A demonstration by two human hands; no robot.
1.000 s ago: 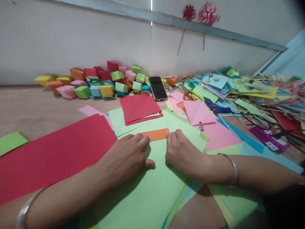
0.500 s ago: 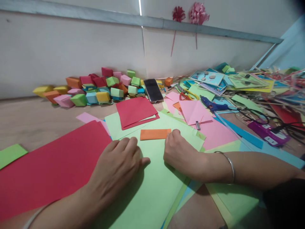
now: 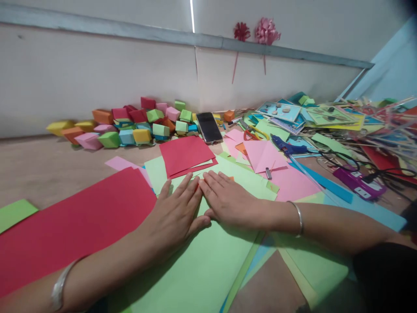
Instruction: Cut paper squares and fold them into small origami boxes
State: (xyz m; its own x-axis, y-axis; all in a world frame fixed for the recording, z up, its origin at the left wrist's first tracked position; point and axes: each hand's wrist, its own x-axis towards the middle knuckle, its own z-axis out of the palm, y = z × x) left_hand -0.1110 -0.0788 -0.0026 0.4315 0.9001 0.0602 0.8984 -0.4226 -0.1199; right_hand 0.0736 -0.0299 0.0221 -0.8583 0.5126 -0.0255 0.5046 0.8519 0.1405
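Note:
My left hand (image 3: 177,213) lies flat with fingers stretched over the folded orange paper strip (image 3: 232,178). My right hand (image 3: 228,198) presses flat on the same strip, its fingertips meeting those of the left. Only small bits of orange show; the rest is hidden beneath the fingers. Under both hands is a light green sheet (image 3: 198,261). A large red sheet (image 3: 74,226) lies left of my left hand, and smaller red squares (image 3: 185,154) sit just beyond the fingertips.
Small folded paper boxes (image 3: 141,136) are piled along the wall, beside a phone (image 3: 209,127). To the right are pink paper (image 3: 265,155), scissors (image 3: 257,134), a blue glue gun (image 3: 288,145) and a purple power strip (image 3: 358,182) with cables. Cards (image 3: 280,111) and sticks clutter the far right.
Both hands have opened from curled to flat. The right hand has slid left until its fingers meet the left hand's, covering most of the orange strip.

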